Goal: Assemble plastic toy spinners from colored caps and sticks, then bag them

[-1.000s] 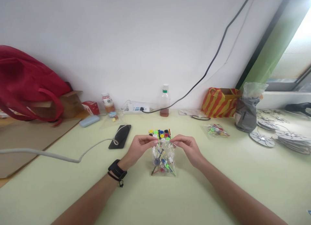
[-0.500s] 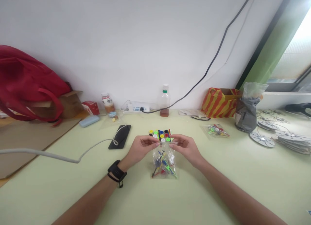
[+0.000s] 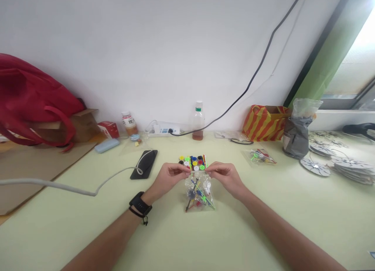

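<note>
Beyond left fingers (image 3: 179,168), bottle label (image 3: 128,121): "炭"

single view: head cam, looks forward and down across table (image 3: 187,239) at wall (image 3: 164,60). wide field, left hand (image 3: 170,178) and right hand (image 3: 227,179) at mid-range just below center, forearms (image 3: 111,232) from bottom edge, red bag (image 3: 35,95) cropped at left edge, window (image 3: 356,75) at right.
</note>
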Tool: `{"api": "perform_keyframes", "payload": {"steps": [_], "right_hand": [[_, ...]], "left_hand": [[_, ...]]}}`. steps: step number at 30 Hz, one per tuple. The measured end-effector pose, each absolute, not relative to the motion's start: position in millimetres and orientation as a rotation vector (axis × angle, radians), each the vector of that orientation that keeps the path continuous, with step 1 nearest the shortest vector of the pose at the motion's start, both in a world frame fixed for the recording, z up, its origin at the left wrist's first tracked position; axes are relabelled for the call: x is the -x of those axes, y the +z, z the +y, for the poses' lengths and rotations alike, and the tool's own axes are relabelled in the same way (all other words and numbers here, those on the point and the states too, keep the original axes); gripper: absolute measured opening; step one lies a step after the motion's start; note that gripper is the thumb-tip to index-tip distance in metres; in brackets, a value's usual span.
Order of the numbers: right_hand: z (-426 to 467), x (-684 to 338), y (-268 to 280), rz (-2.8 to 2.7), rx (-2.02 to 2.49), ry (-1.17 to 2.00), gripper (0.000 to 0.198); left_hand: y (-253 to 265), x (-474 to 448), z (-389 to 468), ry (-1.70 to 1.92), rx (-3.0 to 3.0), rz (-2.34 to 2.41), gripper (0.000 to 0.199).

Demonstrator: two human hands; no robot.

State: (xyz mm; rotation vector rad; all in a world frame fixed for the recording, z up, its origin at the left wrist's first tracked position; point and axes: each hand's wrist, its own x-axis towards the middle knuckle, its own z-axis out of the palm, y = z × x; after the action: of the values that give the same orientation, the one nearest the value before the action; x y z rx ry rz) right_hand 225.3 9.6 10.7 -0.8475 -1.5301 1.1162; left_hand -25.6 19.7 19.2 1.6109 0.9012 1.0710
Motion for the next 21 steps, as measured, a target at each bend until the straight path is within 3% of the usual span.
{"api": "perform_keyframes", "payload": {"steps": [6,11,21], "right_hand": [[7.5,-224.7,12.8,-1.559,0.853,1.103,0.020],[9.2,-221.7,8.7,-1.533,0.923,1.193,0.034],[8.5,-222.4,7.5,-1.526,0.895,1.176,0.025]], "left_hand": [[24.0,21.0,15.2,1.071,-1.547,0.935,0.027],[23.2,20.0,15.8,1.052,-1.576,0.939,0.033],[19.5,24.7,20.0,1.048,-1.676,0.938,0.023]]}}
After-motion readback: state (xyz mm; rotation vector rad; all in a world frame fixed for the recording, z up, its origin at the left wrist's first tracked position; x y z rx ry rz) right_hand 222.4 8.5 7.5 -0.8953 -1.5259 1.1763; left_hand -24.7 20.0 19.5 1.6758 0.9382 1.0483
